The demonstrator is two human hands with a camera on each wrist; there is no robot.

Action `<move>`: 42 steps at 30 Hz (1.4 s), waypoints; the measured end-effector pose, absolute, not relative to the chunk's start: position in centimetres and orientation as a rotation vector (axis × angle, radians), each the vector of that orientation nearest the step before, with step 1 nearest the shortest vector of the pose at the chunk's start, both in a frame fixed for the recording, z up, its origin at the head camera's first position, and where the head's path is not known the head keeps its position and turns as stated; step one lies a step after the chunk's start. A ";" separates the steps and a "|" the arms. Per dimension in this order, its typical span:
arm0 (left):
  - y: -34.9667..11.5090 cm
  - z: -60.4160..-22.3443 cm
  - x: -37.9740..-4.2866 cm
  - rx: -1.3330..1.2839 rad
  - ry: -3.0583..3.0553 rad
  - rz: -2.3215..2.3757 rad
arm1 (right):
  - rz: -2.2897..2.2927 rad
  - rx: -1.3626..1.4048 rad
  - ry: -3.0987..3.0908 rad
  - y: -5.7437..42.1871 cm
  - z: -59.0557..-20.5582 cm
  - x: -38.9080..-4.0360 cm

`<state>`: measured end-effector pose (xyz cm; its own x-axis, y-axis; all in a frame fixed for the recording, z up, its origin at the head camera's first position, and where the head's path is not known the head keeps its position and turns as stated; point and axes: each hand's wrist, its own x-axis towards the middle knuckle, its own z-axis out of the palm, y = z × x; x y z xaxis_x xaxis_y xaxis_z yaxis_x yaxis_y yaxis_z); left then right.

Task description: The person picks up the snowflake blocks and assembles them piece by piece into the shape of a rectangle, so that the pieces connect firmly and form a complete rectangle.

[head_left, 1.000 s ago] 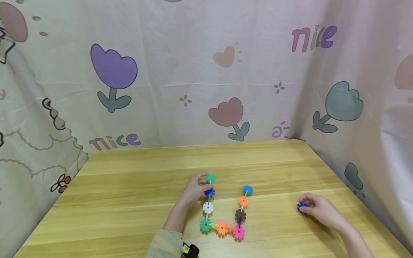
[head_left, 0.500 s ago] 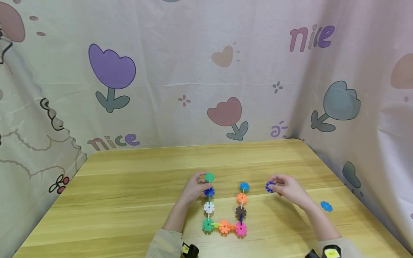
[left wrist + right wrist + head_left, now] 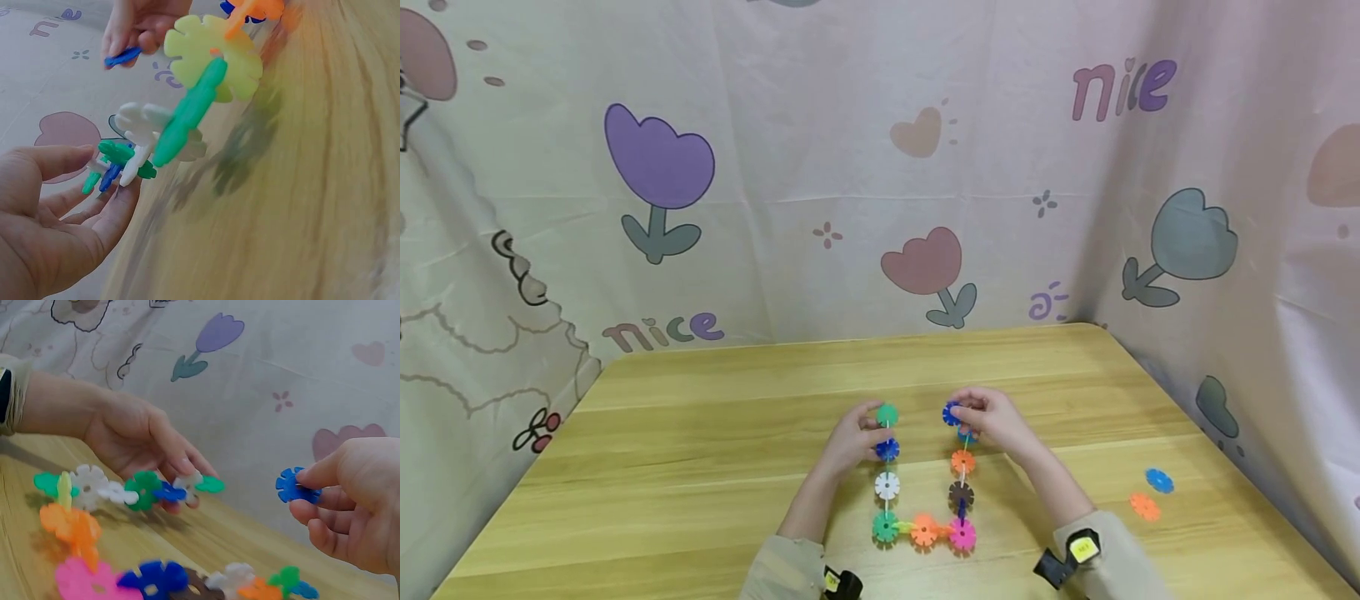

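A U-shaped chain of interlocking plastic snowflake discs is in the middle of the wooden table. My left hand grips the far end of its left side, thumb and fingers about the dark blue disc and the links by the green end disc. Between thumb and fingers, my right hand pinches a separate dark blue snowflake disc. It is close to the lighter blue disc that ends the chain's right side, which the fingers partly cover in the head view.
Two loose snowflake discs, one blue and one orange, lie on the table to the right of the right forearm. A printed curtain hangs behind the table.
My right hand has carried the dark blue disc left from the table's right side to the chain's right end. The loose blue and orange discs have come into sight. My left hand keeps its grip.
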<state>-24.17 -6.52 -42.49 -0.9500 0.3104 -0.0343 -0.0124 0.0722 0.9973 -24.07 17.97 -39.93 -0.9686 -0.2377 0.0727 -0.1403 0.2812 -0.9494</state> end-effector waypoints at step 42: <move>-6.3 -42.0 -24.1 0.265 2.089 1.947 | -1.848 -0.375 2.375 12.6 -41.9 -25.3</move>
